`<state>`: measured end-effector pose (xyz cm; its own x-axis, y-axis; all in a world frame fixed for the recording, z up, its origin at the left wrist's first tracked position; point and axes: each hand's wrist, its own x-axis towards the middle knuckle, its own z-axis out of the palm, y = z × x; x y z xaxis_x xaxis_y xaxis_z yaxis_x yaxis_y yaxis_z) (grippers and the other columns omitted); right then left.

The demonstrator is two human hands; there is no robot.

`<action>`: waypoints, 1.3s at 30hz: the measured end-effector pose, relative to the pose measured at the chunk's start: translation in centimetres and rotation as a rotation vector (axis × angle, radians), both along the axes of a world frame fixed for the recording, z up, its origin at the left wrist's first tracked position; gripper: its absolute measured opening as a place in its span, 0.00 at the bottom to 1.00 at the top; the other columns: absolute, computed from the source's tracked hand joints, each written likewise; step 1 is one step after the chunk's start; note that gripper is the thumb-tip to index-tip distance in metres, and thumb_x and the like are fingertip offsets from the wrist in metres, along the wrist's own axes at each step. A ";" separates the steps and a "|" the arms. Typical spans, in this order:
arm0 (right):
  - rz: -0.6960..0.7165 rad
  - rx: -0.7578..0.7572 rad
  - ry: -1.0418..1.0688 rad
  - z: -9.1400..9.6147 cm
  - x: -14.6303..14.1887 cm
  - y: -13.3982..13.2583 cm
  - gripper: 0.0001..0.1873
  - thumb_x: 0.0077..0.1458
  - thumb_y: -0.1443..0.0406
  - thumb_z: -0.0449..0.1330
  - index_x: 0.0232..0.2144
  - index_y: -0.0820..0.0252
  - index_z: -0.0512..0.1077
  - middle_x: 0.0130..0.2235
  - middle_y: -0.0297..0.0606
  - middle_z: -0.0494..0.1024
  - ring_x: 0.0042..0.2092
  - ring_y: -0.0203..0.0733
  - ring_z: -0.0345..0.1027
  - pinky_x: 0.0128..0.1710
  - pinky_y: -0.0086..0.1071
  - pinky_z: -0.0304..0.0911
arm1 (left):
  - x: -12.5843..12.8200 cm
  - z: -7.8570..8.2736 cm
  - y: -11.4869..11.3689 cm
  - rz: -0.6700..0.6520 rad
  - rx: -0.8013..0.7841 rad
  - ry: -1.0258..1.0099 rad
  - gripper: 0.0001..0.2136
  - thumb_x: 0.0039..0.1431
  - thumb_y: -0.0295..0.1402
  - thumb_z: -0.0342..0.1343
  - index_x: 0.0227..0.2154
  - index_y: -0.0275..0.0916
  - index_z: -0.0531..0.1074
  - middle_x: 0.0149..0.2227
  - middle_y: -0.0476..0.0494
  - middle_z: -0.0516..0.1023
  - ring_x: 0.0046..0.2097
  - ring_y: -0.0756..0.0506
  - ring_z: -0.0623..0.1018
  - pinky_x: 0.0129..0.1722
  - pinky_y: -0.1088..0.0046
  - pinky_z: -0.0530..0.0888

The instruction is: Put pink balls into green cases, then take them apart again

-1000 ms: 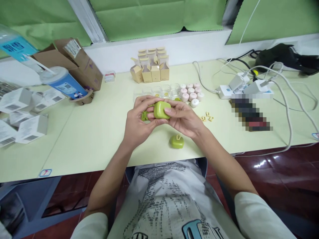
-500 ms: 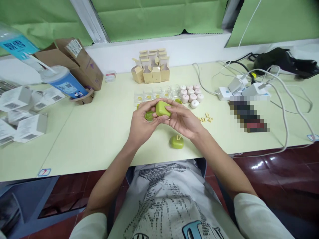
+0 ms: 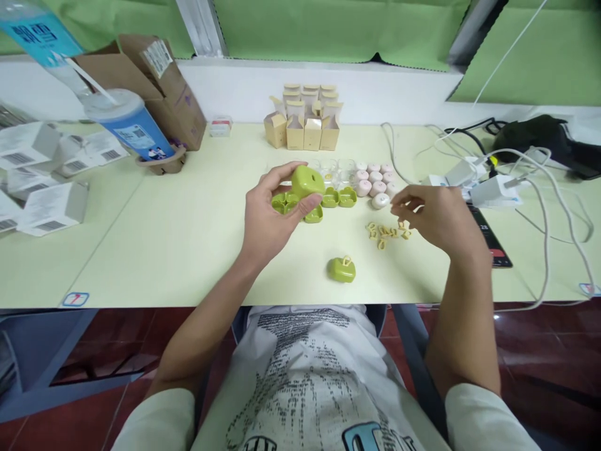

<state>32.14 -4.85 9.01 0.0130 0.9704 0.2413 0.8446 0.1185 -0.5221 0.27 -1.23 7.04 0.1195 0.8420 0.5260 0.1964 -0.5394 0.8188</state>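
Observation:
My left hand [image 3: 268,210] grips a glossy green rounded case [image 3: 307,181], lifted above the table, with a small dark slot in its face. My right hand [image 3: 434,216] is at the right, beside the yellow loops [image 3: 384,232], its fingers curled and drawn together; whether anything is between the fingertips cannot be made out. A second green case [image 3: 342,269], closed and with a yellow loop on top, lies near the table's front edge. Open green shells [image 3: 330,197] stand in a row behind the left hand, which partly covers them.
White-pink round pieces [image 3: 377,181] stand in rows beside clear plastic cups [image 3: 346,169]. Small open cardboard boxes [image 3: 313,133] line the wall. White boxes [image 3: 54,207], a blue tub [image 3: 134,125] and a brown carton [image 3: 173,94] are left; chargers with cables [image 3: 498,188] and a phone [image 3: 493,241] right.
My right hand has left the green case and moved right, toward the yellow loops. The left hand keeps the case, now turned so its slot shows. The view has shifted slightly.

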 end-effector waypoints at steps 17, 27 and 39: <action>0.581 0.359 0.037 0.3 -7.2 -1.3 0.24 0.70 0.54 0.69 0.65 0.48 0.79 0.61 0.48 0.81 0.51 0.51 0.81 0.41 0.40 0.80 | 1.1 0.4 -1.1 -0.199 -0.316 -0.017 0.28 0.48 0.52 0.82 0.46 0.41 0.83 0.47 0.41 0.89 0.49 0.42 0.87 0.44 0.70 0.83; 0.337 0.345 0.184 -0.5 -8.8 -0.9 0.14 0.74 0.58 0.61 0.51 0.50 0.87 0.44 0.43 0.86 0.39 0.45 0.80 0.37 0.38 0.77 | 0.7 0.8 -1.5 -0.267 -0.308 0.203 0.26 0.67 0.62 0.64 0.32 0.41 0.81 0.33 0.43 0.88 0.37 0.44 0.88 0.39 0.68 0.81; 0.489 0.050 -0.287 -1.8 -5.8 5.9 0.16 0.66 0.71 0.58 0.41 0.64 0.88 0.42 0.52 0.84 0.37 0.48 0.75 0.39 0.38 0.66 | -2.9 1.8 0.2 0.201 -0.075 0.744 0.07 0.70 0.38 0.62 0.38 0.46 0.83 0.36 0.46 0.90 0.37 0.38 0.86 0.41 0.62 0.76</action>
